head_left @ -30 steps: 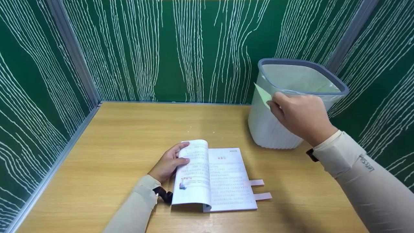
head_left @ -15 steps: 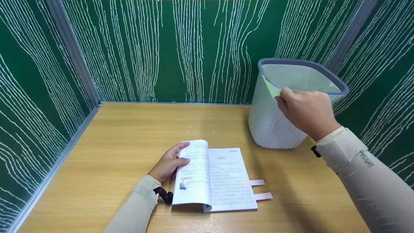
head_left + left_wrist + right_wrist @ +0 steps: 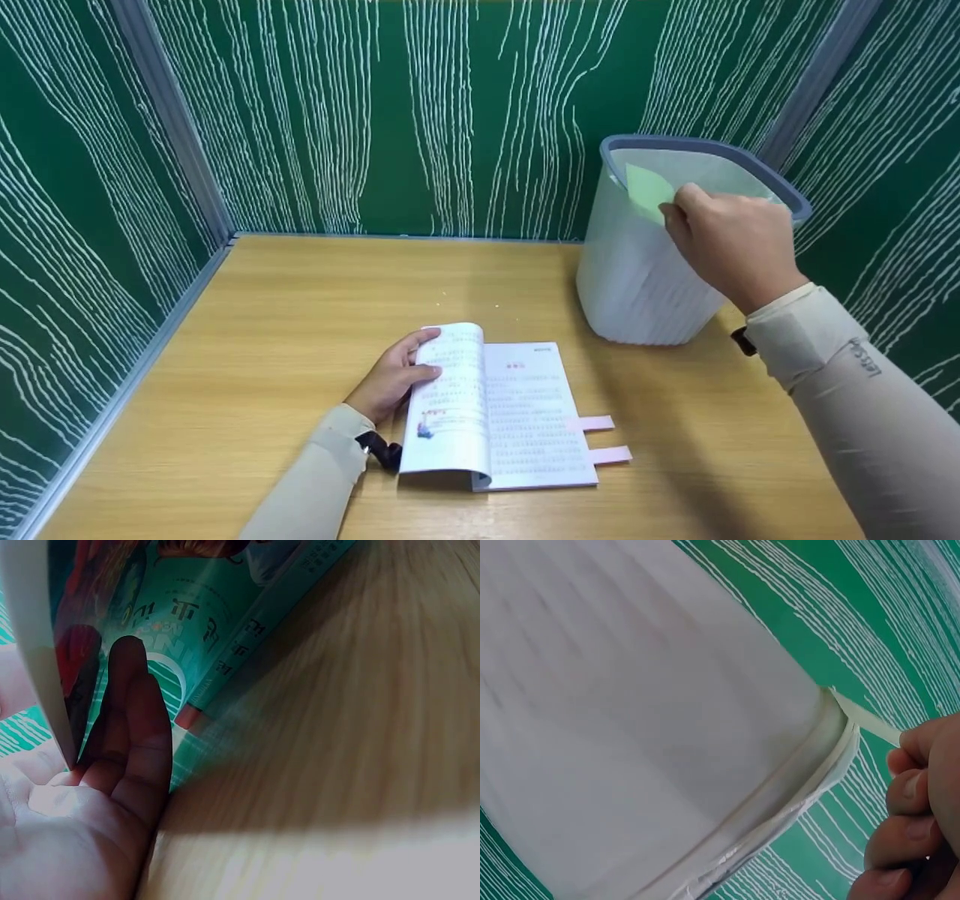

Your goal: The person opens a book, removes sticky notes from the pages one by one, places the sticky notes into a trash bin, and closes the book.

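Observation:
An open book (image 3: 529, 405) lies on the table, its left pages curving up. My left hand (image 3: 390, 382) grips the left side of the book, thumb on the printed page and fingers behind the cover (image 3: 187, 622), which shows green in the left wrist view. Two pink paper strips (image 3: 611, 454) stick out from the book's right edge. Up at the right, my right hand (image 3: 739, 244) pinches a light green slip of paper (image 3: 648, 191) at the near rim of a white trash bin (image 3: 637, 285). The slip overlaps the bin's mouth in the head view.
The bin has a grey rim (image 3: 690, 142) and a clear liner, and stands at the table's back right. Green walls with white wavy lines (image 3: 439, 112) enclose the wooden table (image 3: 300, 300) at the back and sides. A few tiny white specks lie beyond the book.
My right hand has moved up and to the right with the green slip, from in front of the bin's side to its rim. The left hand and book have stayed in place.

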A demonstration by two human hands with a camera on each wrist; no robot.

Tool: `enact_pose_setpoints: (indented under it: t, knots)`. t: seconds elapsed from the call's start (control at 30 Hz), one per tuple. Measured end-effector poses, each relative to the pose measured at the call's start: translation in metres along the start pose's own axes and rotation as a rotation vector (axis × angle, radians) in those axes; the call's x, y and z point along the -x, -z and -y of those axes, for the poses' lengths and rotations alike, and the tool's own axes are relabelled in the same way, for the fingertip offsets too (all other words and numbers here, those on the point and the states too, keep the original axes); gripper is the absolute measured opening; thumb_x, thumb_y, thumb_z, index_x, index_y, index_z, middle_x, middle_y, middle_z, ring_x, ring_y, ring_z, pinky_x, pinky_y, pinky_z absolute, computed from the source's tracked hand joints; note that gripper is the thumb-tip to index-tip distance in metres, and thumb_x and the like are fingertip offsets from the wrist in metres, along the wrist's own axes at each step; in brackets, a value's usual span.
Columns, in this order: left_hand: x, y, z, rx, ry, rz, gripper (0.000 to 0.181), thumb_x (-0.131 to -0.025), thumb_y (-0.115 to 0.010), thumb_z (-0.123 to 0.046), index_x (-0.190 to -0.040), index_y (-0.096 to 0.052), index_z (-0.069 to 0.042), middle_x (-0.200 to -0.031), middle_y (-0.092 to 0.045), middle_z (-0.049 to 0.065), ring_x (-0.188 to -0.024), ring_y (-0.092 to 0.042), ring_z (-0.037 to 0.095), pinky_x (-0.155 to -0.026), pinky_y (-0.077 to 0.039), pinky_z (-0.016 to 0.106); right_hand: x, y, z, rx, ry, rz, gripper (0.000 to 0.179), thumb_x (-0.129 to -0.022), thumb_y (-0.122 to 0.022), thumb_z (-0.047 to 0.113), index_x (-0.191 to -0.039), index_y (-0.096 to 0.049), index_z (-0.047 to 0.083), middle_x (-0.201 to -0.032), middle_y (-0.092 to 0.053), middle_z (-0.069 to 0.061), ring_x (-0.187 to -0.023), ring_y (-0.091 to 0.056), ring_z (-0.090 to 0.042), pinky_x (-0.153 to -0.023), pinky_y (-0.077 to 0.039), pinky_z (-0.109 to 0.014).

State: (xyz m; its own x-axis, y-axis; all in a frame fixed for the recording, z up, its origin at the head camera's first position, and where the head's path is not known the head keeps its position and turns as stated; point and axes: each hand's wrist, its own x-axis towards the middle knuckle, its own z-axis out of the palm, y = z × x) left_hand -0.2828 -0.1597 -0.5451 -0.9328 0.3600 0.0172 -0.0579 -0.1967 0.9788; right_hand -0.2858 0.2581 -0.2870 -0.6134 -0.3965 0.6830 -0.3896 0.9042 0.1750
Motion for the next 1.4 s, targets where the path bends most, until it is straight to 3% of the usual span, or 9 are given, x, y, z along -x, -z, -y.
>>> enact_pose_setpoints:
  t: [0.27, 0.57, 0.8, 1.13, 1.4]
  knots:
    - [0.0, 0.001, 0.0, -0.009, 0.01, 0.0, 0.07, -0.095, -0.064, 0.001, -0.158, -0.036, -0.011, -0.143, -0.057, 0.021, -0.102, -0.075, 0.027, -0.084, -0.064, 0.036, -0.009, 0.01, -0.01, 0.028, -0.068, -0.038, 0.031, -0.105, -0.056, 0.03, -0.098, -0.068, 0.002, -0.064, -0.059, -0.013, -0.048, -0.053, -0.03, -0.053, -0.056, -0.052]
    - [0.0, 0.002, -0.001, -0.011, 0.014, -0.006, 0.07, -0.094, -0.065, 0.001, -0.157, -0.037, -0.012, -0.141, -0.059, 0.019, -0.102, -0.074, 0.026, -0.083, -0.063, 0.034, -0.011, 0.01, -0.021, 0.031, -0.106, -0.051, 0.032, -0.105, -0.058, 0.03, -0.096, -0.069, 0.001, -0.061, -0.056, -0.012, -0.046, -0.048, -0.027, -0.046, -0.046, -0.044]
    - [0.001, 0.001, -0.002, -0.01, 0.015, -0.009, 0.07, -0.094, -0.066, 0.0, -0.157, -0.038, -0.012, -0.137, -0.061, 0.019, -0.101, -0.074, 0.024, -0.083, -0.063, 0.033, -0.014, 0.012, -0.023, 0.038, -0.133, -0.031, 0.034, -0.105, -0.057, 0.03, -0.101, -0.071, -0.001, -0.069, -0.063, -0.019, -0.05, -0.054, -0.033, -0.051, -0.052, -0.051]
    - [0.0, 0.002, -0.001, -0.018, 0.029, -0.021, 0.071, -0.094, -0.066, 0.0, -0.157, -0.038, -0.013, -0.137, -0.061, 0.019, -0.101, -0.074, 0.025, -0.083, -0.063, 0.034, -0.02, 0.014, -0.026, 0.035, -0.178, -0.007, 0.039, -0.106, -0.054, 0.034, -0.102, -0.071, -0.002, -0.068, -0.063, -0.019, -0.051, -0.055, -0.034, -0.051, -0.05, -0.05]
    - [-0.001, 0.002, -0.001, -0.036, 0.026, -0.027, 0.07, -0.093, -0.067, 0.0, -0.157, -0.039, -0.013, -0.14, -0.06, 0.019, -0.101, -0.074, 0.025, -0.083, -0.063, 0.034, -0.02, 0.013, -0.025, 0.04, -0.214, 0.059, 0.048, -0.106, -0.051, 0.044, -0.079, -0.063, 0.005, -0.059, -0.053, -0.011, -0.047, -0.05, -0.028, -0.05, -0.049, -0.045]
